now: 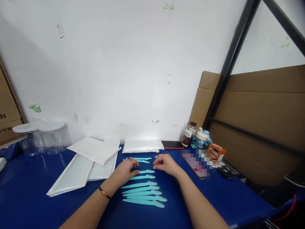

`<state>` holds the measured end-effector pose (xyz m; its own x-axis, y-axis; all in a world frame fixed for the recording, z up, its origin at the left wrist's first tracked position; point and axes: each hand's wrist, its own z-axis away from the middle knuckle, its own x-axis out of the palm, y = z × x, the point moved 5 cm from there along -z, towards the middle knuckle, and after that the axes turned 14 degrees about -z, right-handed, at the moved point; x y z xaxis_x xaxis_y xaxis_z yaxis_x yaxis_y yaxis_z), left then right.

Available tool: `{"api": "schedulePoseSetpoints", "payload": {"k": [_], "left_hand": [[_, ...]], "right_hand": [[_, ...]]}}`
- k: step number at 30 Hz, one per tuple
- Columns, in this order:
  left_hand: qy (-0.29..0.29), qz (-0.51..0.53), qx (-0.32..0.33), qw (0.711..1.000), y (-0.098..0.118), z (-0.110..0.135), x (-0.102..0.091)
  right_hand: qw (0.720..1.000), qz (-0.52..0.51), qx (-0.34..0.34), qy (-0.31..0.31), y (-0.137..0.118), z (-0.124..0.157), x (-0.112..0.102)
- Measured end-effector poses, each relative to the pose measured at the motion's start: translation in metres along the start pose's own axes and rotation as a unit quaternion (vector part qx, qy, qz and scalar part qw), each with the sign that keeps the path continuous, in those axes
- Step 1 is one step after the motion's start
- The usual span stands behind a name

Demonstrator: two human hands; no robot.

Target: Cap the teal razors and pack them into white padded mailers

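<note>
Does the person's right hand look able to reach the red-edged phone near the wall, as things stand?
Probably yes: the red-edged phone lies just beyond the right hand, and only bare blue tabletop seems to be between them.

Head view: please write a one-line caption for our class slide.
Left hand and right hand at a column of turquoise eyebrow razors on a blue tabletop, white padded mailers nearby.

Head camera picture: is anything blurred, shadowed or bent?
Head view: coarse blocks blot the pinkish phone; a soft shadow dims the wall at left; the black post leans, perhaps lens stretch; the turquoise sticks look fairly sharp.
</note>
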<state>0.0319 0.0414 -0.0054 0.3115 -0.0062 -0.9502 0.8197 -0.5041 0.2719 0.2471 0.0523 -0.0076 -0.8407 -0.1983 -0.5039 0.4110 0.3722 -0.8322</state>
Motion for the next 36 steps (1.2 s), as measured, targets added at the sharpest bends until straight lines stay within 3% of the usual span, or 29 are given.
{"api": "schedulePoseSetpoints", "payload": {"k": [2,4,12,19,26,36], "left_hand": [[0.053,-0.04,0.004,0.998,-0.006,0.001,-0.008],[0.065,-0.079,0.0,0.995,-0.011,0.002,-0.011],[0.047,-0.166,0.002,0.985,-0.005,0.005,-0.015],[0.028,-0.124,-0.015,0.992,-0.004,0.003,-0.013],[0.022,-0.09,-0.029,0.995,-0.008,0.001,-0.007],[0.006,-0.037,-0.017,0.999,0.0,-0.003,0.003]], "right_hand": [[0.993,0.061,0.006,0.104,0.002,0.002,-0.025],[0.983,0.113,0.013,0.147,0.006,0.003,-0.039],[0.987,0.149,-0.007,0.066,0.018,-0.007,-0.016],[0.999,0.04,-0.01,-0.019,0.009,-0.003,0.0],[0.999,-0.024,0.019,-0.022,0.008,-0.002,0.01],[0.999,-0.023,0.013,-0.032,0.002,-0.004,0.021]]}}
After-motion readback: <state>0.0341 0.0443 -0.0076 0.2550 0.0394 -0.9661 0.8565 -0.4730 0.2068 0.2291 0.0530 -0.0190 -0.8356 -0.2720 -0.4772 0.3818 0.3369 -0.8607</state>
